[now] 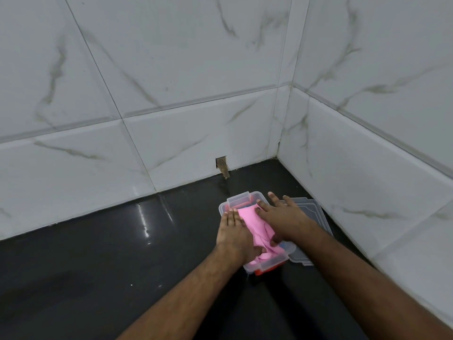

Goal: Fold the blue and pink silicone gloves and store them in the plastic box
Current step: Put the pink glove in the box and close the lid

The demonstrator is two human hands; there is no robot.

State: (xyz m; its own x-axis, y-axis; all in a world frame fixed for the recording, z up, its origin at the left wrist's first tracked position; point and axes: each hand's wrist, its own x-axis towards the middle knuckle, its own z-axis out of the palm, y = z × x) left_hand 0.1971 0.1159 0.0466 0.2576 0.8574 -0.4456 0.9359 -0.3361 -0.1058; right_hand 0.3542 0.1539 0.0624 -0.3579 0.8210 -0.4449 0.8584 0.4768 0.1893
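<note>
Pressing folded gloves into the box

Clear rectangular plastic box [247, 195] with red clips sits near the black worktop's back right corner, its clear lid [309, 209] alongside at right. Folded pink silicone glove [255, 225] lies on top inside; blue barely shows beneath. Left hand [234, 231] and right hand [282, 217], fingers flat and spread, press it down, likely so the lid can close.

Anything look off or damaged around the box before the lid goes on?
Two things. The pink glove bulges above the box rim, and a fold spills over the near end, so both hands, left and right, press it down. Behind, a wall tile has a chipped notch at the counter edge. The lid lies beside the box.
</note>
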